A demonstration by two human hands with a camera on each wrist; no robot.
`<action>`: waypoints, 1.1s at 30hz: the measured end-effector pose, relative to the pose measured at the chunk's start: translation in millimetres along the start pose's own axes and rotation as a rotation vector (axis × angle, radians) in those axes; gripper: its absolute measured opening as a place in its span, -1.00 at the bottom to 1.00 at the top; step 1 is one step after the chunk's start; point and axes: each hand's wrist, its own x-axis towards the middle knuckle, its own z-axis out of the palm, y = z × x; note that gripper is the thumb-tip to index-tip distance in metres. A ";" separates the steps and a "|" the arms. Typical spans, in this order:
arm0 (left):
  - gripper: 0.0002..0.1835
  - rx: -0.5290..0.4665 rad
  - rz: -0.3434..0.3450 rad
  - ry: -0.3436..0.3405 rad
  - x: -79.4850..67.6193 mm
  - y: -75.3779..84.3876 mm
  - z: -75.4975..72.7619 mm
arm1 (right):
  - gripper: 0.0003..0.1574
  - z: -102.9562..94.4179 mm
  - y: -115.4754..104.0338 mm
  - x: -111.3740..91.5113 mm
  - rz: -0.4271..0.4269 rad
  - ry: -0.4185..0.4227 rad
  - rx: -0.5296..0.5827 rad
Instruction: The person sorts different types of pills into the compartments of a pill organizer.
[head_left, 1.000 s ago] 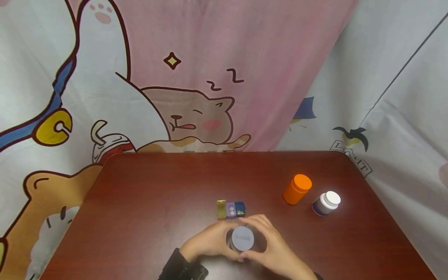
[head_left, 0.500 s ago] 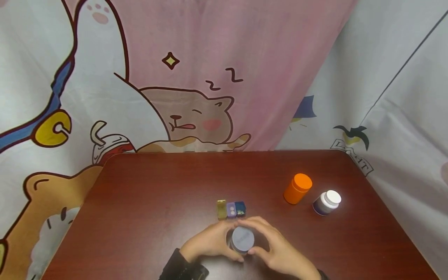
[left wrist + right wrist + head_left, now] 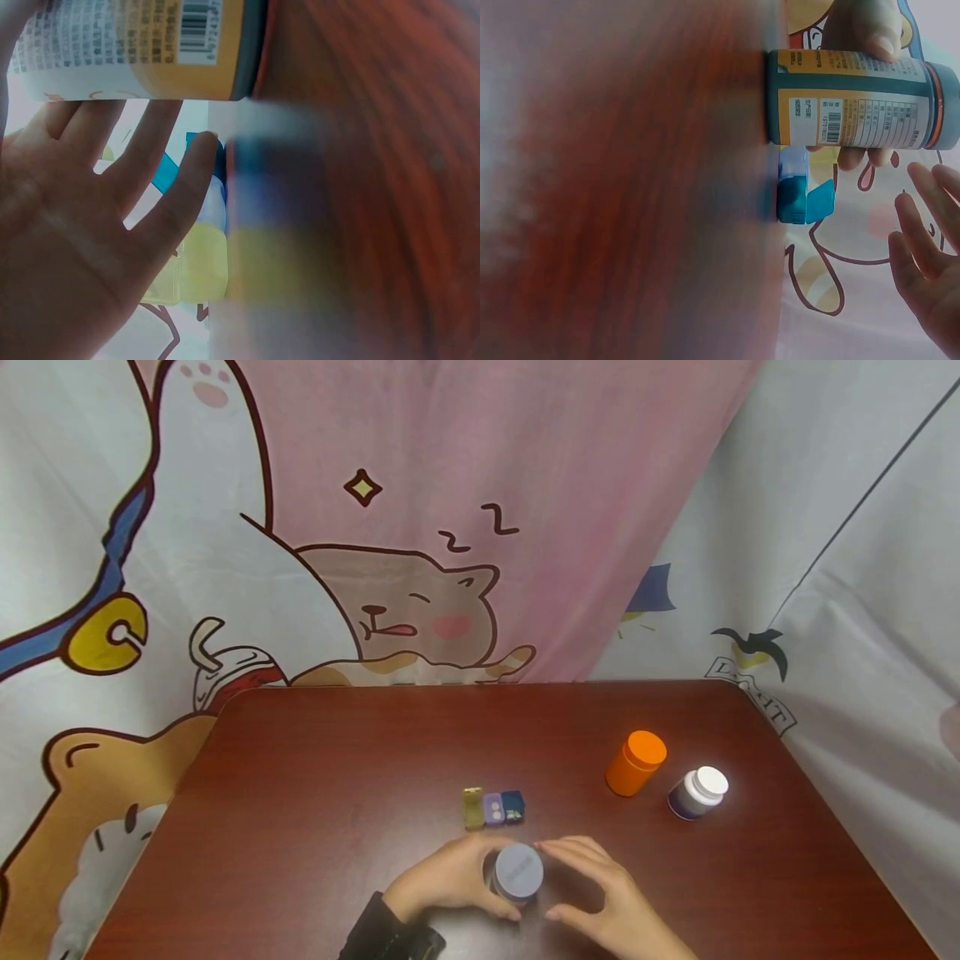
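Observation:
A supplement bottle [image 3: 519, 872] with a grey cap stands upright near the front of the table. My left hand [image 3: 453, 878] curls round its left side, thumb in front and fingers behind. In the right wrist view, the bottle [image 3: 847, 101] shows a green, orange and white label with a barcode, and its cap is on. My right hand [image 3: 611, 893] is just to the right of the bottle, fingers spread and apart from it. Behind the bottle sits a small pill box [image 3: 492, 808] with yellow, purple and blue compartments; pale round pills show in the purple one.
At the right of the brown table [image 3: 337, 760] stand an orange bottle [image 3: 636, 764] and a white bottle [image 3: 697, 793] with a dark label, both capped. A cartoon-printed curtain [image 3: 420, 460] hangs behind the table's far edge.
My right hand has come away from the bottle toward the right, its fingers opening. The left hand and the bottle have stayed in place.

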 end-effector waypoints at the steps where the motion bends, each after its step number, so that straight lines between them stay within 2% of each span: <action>1: -0.33 0.001 0.003 0.001 0.1 0.1 -0.1 | -0.14 -0.1 0.0 -1.1 -0.006 0.005 0.008; 7: -0.35 -0.010 0.008 0.004 0.2 -0.6 -0.6 | -0.15 3.3 -2.2 -0.5 -0.036 0.029 0.012; 14: -0.34 -0.023 0.010 0.008 1.2 -0.3 -0.3 | -0.19 9.7 -1.5 6.1 0.019 0.013 0.015; 19: -0.32 -0.027 0.019 0.000 1.4 -1.8 0.2 | -0.12 15.1 -0.3 12.8 -0.002 0.026 0.017; 28: -0.39 0.006 0.005 0.008 2.4 -3.7 0.5 | -0.07 22.8 -8.0 23.4 0.063 -0.008 -0.007; 33: -0.37 0.021 0.020 0.009 2.8 -5.0 0.1 | -0.06 27.2 -12.1 28.4 0.113 -0.045 0.025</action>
